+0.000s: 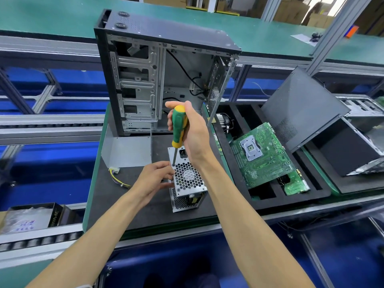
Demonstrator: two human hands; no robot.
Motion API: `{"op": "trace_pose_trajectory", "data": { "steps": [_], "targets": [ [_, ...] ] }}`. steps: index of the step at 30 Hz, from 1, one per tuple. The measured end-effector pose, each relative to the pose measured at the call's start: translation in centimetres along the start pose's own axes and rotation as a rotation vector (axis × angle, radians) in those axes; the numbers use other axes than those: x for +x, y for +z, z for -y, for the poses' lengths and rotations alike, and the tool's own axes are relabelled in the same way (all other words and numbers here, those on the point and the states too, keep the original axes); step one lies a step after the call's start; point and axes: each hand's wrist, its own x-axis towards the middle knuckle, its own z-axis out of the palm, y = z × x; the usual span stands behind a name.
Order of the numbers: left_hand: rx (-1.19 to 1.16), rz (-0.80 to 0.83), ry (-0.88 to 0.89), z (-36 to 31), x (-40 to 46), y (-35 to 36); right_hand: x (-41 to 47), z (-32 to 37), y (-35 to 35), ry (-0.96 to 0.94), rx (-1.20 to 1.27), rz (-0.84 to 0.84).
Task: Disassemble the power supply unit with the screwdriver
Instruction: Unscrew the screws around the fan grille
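Gripping screwdriver [178, 126]: right hand [192, 133] | left fingers [166, 165] pinching power supply unit [188, 179] | motherboard [262, 155] in foam tray [291, 201]

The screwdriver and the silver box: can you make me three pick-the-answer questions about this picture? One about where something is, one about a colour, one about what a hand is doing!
1. Where is the green circuit board?
A. inside the computer case
B. in the black foam tray to the right
C. under the power supply unit

2. What colours is the screwdriver handle?
A. green and yellow
B. red and black
C. all blue

3. What is the left hand doing?
A. hanging free
B. holding the power supply unit
C. holding the screwdriver

Answers: 1 B, it lies tilted in the black foam tray. 2 A, green with yellow ends. 3 B, its fingers grip the unit's edge while the right hand holds the screwdriver.
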Motion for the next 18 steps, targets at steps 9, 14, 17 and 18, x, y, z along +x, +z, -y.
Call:
{"op": "trace_pose_trajectory", "data": {
  "steps": [9, 14, 17, 18],
  "targets": [
    [-0.002, 0.025, 0.028, -0.37, -0.61, 0.19, -0.44, 0.01, 0.42, -0.065, -0.052, -0.019],
    [-0.004, -0.006, 0.017, -0.36, -0.53, 0.23, -0.22, 0.41, 0.08, -0.018, 0.012, 0.002],
    [-0.001, -0.013, 0.020, -0.28, -0.40, 0.28, -0.22, 0.52, 0.32, 0.031, 0.071, -0.013],
    [-0.002, -0.014, 0.020, -0.26, -0.37, 0.29, -0.25, 0.45, 0.44, 0.030, 0.075, -0.017]
  ]
}}
